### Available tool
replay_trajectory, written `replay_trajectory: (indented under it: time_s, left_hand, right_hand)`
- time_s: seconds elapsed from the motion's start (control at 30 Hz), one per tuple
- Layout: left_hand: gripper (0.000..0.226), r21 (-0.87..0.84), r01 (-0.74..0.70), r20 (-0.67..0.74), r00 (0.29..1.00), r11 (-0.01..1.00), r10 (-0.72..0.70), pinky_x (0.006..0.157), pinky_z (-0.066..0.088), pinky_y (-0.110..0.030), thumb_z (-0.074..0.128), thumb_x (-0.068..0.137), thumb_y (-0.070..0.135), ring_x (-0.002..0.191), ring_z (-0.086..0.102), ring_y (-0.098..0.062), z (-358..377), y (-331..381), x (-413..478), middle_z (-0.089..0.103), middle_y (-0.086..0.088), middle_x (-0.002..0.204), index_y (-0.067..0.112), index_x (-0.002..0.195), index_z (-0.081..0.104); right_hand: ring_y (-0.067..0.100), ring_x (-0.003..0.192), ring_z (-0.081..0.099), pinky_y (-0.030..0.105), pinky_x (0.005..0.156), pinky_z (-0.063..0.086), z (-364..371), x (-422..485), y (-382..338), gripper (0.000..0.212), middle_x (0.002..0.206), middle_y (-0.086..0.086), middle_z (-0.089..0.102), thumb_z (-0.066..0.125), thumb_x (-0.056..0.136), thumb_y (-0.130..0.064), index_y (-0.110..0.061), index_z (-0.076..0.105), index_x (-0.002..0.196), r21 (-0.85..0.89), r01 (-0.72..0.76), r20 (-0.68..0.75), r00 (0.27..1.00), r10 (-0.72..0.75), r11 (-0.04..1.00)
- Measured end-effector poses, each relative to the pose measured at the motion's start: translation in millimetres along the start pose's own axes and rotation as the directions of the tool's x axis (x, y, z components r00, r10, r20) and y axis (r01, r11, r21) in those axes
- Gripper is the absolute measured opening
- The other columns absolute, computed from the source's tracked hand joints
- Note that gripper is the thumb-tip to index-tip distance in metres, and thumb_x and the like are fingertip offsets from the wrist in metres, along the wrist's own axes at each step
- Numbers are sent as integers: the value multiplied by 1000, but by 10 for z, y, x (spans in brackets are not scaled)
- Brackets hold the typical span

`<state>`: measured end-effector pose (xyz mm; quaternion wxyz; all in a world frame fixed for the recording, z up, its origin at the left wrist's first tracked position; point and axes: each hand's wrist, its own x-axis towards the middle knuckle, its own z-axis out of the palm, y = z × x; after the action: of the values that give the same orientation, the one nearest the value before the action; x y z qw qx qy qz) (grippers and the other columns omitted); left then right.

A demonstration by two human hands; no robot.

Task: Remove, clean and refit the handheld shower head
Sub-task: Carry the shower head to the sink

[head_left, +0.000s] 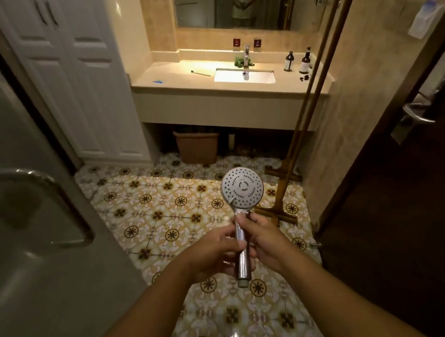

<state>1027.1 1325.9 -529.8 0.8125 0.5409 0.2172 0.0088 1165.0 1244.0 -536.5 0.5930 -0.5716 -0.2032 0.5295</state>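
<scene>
The handheld shower head (242, 191) is detached, with no hose on its threaded lower end. Its round grey spray face points up at me and its chrome handle runs down between my hands. My left hand (214, 254) wraps the handle from the left. My right hand (264, 242) grips it from the right, thumb near the neck under the face. I hold it above the patterned floor tiles (152, 217), in front of the lit sink (244, 76).
A glass door with a metal handle (54, 202) stands close on my left. A dark wooden door with a lever handle (416, 113) is at right. Under the vanity counter (208, 98) sits a brown bin (198, 146). A wooden stand (282, 200) rises right of centre. Bottles (296, 61) sit beside the basin.
</scene>
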Motion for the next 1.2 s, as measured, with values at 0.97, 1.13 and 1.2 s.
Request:
replay_trajectory:
  time_s: [0.97, 1.13, 1.2]
  left_hand:
    - [41, -74, 3, -44, 999, 997, -6, 80, 58, -45, 61, 93, 14, 100, 66, -39, -2078, 2516, 4353, 66, -18, 109, 0, 131, 54]
    - [42, -92, -10, -52, 999, 996, 5, 83, 58, -49, 62, 94, 12, 101, 65, -41, -2670, 2781, 4900, 66, -20, 110, 3, 133, 52]
    - [45, -95, -27, -63, 998, 995, 21, 84, 56, -51, 63, 92, 12, 101, 65, -41, -2973, 2912, 5130, 66, -21, 110, 4, 135, 50]
  right_hand:
    - [21, 62, 51, 30, 47, 34, -1390, 4866, -2347, 21, 82, 9, 64, 66, 93, -31, -12, 68, 101, -79, 2, 68, 998, 3, 997]
    - [17, 50, 46, 26, 43, 34, -1342, 5685, -2560, 26, 78, 9, 64, 64, 95, -28, -6, 66, 108, -101, -19, 61, 998, 26, 995]
    - [16, 47, 43, 25, 39, 32, -1274, 6074, -2657, 27, 77, 9, 64, 64, 94, -27, -4, 65, 108, -93, -24, 49, 998, 29, 995]
